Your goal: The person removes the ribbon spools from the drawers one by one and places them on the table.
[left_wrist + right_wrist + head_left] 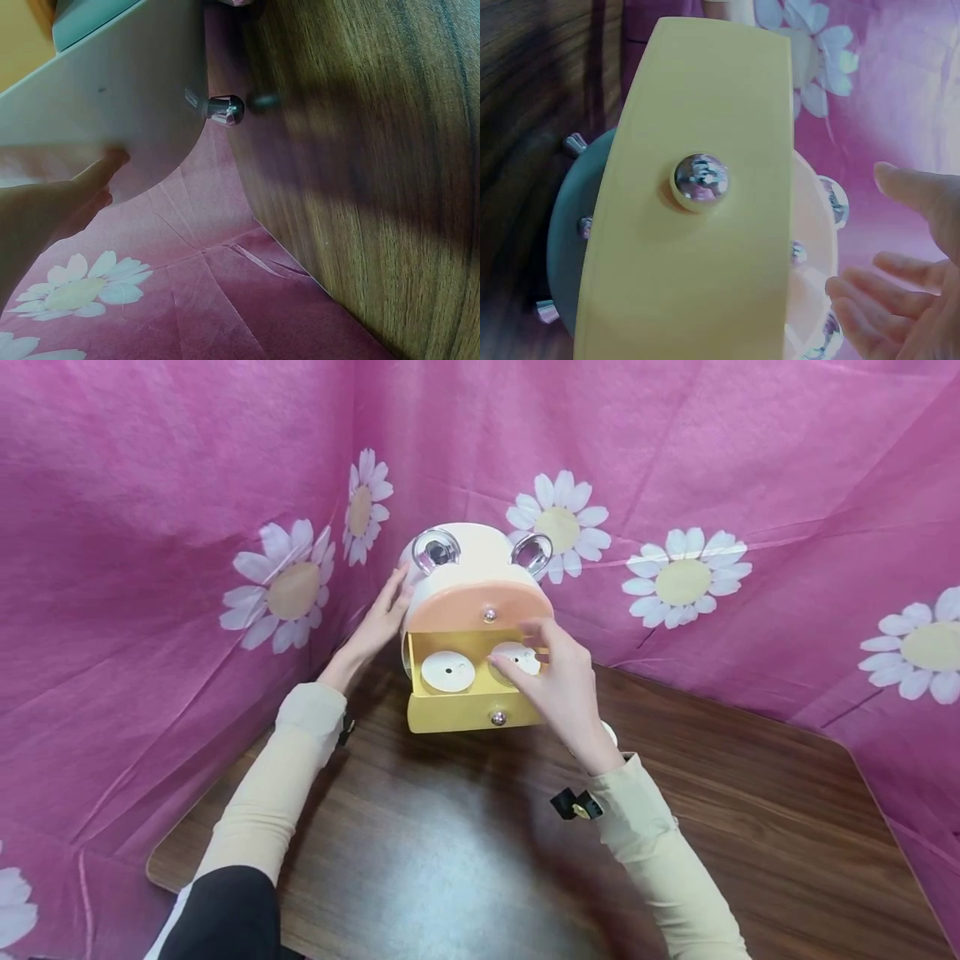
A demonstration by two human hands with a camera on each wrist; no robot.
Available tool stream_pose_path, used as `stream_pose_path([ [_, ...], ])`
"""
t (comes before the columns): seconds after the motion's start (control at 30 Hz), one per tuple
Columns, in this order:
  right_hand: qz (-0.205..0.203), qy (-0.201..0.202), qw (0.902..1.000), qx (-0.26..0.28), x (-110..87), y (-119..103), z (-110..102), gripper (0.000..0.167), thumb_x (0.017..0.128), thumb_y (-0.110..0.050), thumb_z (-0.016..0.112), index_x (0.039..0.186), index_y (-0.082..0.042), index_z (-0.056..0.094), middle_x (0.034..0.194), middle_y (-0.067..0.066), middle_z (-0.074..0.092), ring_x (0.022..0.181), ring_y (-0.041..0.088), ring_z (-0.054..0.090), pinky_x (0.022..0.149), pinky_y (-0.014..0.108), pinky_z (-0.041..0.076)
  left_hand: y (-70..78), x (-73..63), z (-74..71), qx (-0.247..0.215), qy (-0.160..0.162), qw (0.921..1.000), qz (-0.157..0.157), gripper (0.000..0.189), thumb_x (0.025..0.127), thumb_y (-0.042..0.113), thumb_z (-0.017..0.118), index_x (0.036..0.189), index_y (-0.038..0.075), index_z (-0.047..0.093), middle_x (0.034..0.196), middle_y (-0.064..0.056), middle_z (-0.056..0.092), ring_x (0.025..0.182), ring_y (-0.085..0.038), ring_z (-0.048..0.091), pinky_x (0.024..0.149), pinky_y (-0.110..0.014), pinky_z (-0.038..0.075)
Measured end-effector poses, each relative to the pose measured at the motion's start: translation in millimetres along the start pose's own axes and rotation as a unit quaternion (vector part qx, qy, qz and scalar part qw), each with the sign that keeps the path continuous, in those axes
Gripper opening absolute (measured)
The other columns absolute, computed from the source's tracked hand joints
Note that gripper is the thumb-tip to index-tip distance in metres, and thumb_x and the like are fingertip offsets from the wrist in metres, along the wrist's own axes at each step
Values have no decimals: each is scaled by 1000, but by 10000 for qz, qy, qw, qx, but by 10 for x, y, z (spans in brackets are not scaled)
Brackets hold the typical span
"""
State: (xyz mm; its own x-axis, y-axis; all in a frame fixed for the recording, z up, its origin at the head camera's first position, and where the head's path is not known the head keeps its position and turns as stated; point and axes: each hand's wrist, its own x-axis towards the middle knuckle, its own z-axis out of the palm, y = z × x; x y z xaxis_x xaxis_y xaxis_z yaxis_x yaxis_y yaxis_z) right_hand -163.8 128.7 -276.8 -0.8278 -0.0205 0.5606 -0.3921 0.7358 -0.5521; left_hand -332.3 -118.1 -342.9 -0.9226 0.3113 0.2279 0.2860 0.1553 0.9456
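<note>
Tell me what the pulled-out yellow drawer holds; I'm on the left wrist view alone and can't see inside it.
Observer: Two white discs lie side by side in the yellow drawer, each with a small dark spot at its centre.

Operator: Where's the right hand?

Observer: The head view shows the right hand over the disc on the right, partly covering it. I can't tell whether the thumb touches the disc.

Operator: And the drawer front above, is that one out too?

Observer: No, the peach drawer front sits back against the white cabinet, well behind the yellow one.
</note>
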Motion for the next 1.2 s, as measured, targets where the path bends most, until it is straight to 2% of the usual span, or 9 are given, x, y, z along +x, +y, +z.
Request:
stream_pose_path([
  [0.1, 86, -496, 9984, -270, 72, 4, 55, 48, 80, -38, 83, 115, -11, 65, 115, 6, 73, 103, 23, 69, 83, 42, 56, 38, -25, 2, -92, -24, 10000, -15, 60, 107, 29, 38, 161, 22, 12, 169, -9, -8, 157, -21, -6, 129, -41, 0],
  [0.3, -3, -1428, 9874, -686, 248, 58, 193, 60, 77, -42, 84, 122, -9, 63, 119, 11, 72, 103, 27, 71, 90, 42, 56, 248, -147, 9, -223, -108, 9997, 28, 61, 107, 22, 38, 161, 13, 11, 168, -15, -9, 156, -26, -6, 128, -42, 0],
  [0.43, 69, -2293, 9691, -905, 359, 101, 297, 67, 76, -43, 84, 127, -7, 60, 118, 14, 71, 101, 28, 68, 90, 41, 54, 274, -173, 4, -163, -109, 9998, -22, 60, 107, 22, 37, 161, 13, 11, 168, -15, -8, 157, -27, -5, 128, -43, 2],
  [0.57, 81, -2985, 9489, -1023, 430, 143, 414, 66, 76, -45, 84, 125, -6, 61, 109, 14, 69, 93, 26, 59, 83, 39, 49, 230, -148, -5, -170, -115, 9998, -45, 60, 107, 22, 37, 161, 14, 11, 168, -14, -8, 156, -28, -3, 128, -45, 3],
  [0.73, -238, -3330, 9344, -1242, 498, 182, 554, 64, 75, -46, 84, 123, -8, 64, 108, 9, 70, 92, 24, 58, 80, 37, 48, 27, -35, -4, -225, -23, 9997, 9, 60, 107, 27, 38, 161, 21, 12, 168, -10, -8, 157, -26, -2, 128, -43, 3],
  [0.83, -314, -3564, 9241, -1338, 544, 192, 619, 61, 77, -45, 83, 123, -10, 63, 112, 6, 69, 97, 23, 59, 84, 37, 48, -61, 15, 4, -149, 34, 9999, 70, 60, 107, 32, 38, 161, 25, 13, 169, -8, -8, 157, -23, -2, 129, -41, 3],
  [1.0, -264, -3994, 9057, -1398, 600, 198, 710, 64, 79, -35, 82, 131, -6, 58, 123, 10, 67, 110, 27, 60, 97, 40, 49, -73, 11, 19, -96, 43, 9999, 117, 59, 107, 35, 37, 161, 27, 14, 169, -6, -7, 157, -22, 0, 129, -40, 6],
  [1.07, -251, -4092, 9010, -1420, 613, 188, 748, 69, 78, -32, 83, 134, -2, 55, 128, 13, 65, 116, 29, 60, 103, 40, 48, 12, -36, 13, -135, 1, 9999, 56, 59, 107, 31, 37, 161, 23, 14, 169, -9, -7, 157, -24, 1, 129, -40, 6],
  [1.2, -252, -4211, 8944, -1485, 639, 173, 827, 71, 78, -31, 83, 134, 0, 53, 127, 16, 65, 115, 29, 60, 104, 40, 48, 13, -37, 3, -115, 41, 9999, 57, 59, 107, 32, 39, 161, 23, 15, 169, -9, -6, 157, -26, 4, 128, -41, 8],
])
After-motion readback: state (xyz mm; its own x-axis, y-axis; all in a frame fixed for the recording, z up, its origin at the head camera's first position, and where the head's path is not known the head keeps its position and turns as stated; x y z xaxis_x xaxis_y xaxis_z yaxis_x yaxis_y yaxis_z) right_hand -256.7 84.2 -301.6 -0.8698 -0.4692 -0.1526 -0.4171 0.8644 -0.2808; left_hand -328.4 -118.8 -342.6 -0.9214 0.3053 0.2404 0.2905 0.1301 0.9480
